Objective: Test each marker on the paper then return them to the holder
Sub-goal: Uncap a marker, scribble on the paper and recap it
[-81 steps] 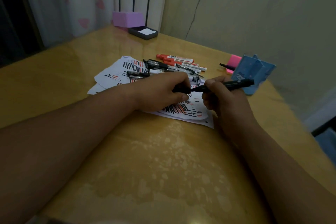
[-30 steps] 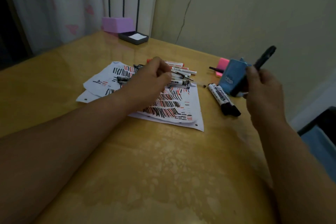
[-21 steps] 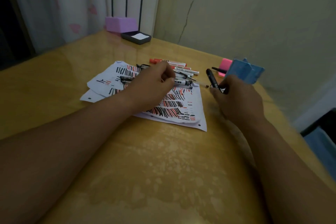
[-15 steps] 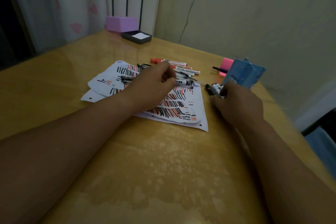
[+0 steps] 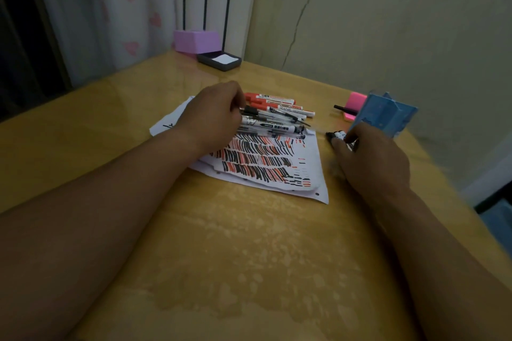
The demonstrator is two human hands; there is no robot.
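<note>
A person's left hand (image 5: 216, 116) rests with curled fingers on the marker pile (image 5: 277, 116) atop the striped paper (image 5: 266, 166) at the middle of the desk (image 5: 249, 257); whether it pinches one cannot be told. Near the desk's right edge, the right hand (image 5: 371, 158) curls its fingers round black markers (image 5: 336, 135) lying just beside the blue holder (image 5: 385, 116).

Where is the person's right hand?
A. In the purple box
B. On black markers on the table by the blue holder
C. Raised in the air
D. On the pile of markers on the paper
B: the right hand grips black markers lying on the table just in front of the holder, off the paper.
</note>
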